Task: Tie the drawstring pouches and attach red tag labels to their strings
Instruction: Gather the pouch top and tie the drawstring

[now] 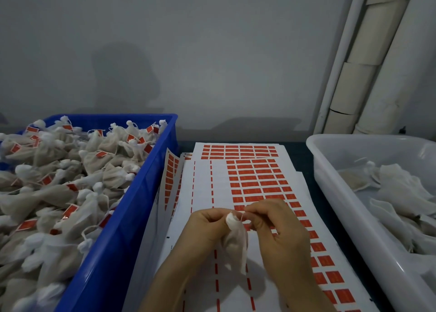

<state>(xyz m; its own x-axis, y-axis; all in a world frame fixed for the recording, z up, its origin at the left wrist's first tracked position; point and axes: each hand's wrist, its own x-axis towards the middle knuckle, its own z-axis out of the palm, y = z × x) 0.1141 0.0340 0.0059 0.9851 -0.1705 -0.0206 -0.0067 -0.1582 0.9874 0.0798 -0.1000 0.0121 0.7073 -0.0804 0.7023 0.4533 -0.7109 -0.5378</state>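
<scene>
Left hand: curled round the gathered neck of the drawstring pouch, which holds the mouth bunched.
Right hand: thumb and forefinger pinch the string just beside the neck, probably to draw it tight for the knot.
Pouch: hangs between both hands, above the label sheets, so a tag is near.
Label sheets: red tags, some rows bare.
Blue crate: left, piled with tied, tagged pouches, apparently finished.
White tub: right, flat untied pouches, likely the supply.
</scene>
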